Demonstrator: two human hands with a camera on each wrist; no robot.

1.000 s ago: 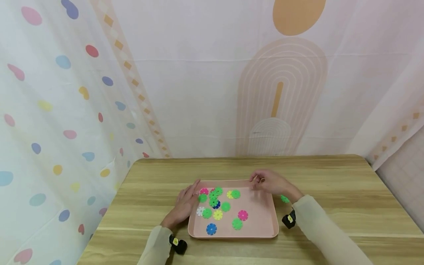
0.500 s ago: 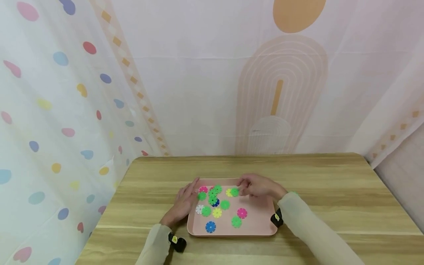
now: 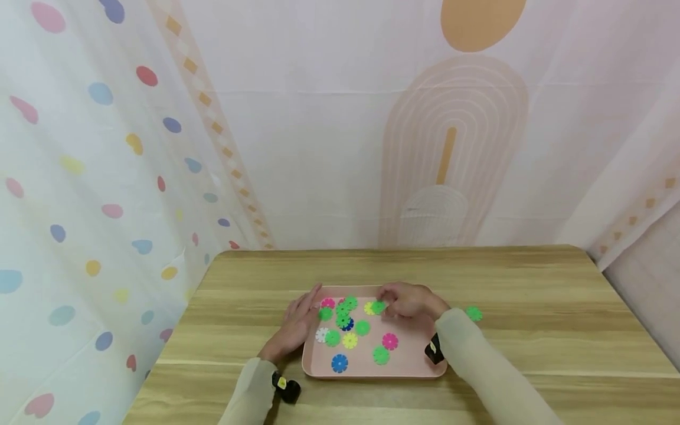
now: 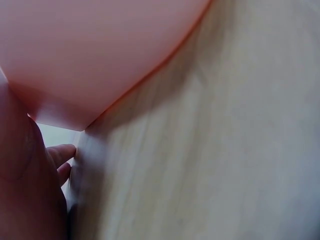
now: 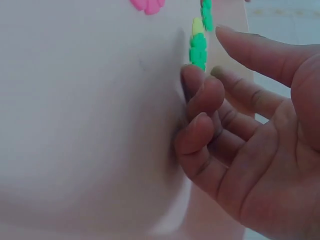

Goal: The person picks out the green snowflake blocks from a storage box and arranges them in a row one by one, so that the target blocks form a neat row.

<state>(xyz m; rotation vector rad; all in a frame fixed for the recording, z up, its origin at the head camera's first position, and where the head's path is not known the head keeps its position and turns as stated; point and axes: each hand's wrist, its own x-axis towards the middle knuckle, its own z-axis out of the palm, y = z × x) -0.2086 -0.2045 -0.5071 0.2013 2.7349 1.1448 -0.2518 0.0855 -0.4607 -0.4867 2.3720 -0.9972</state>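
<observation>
A pink tray holds several flat, notched plastic snowflake discs in green, pink, yellow, white and blue. My left hand rests along the tray's left rim with extended fingers; the left wrist view shows the hand beside the tray's outer wall. Over the tray's far side, my right hand has its fingertips right at a green disc that overlaps a yellow disc. In the right wrist view, the thumb is apart from the loosely bent fingers, with the green disc just beyond them.
One green disc lies on the wooden table right of the tray. Inside the tray, a pink disc and another green disc lie nearer the front. A patterned curtain hangs behind the table.
My right hand has moved left from the tray's far right corner to the green and yellow discs. The green disc on the table shows fully now. My left hand stays put.
</observation>
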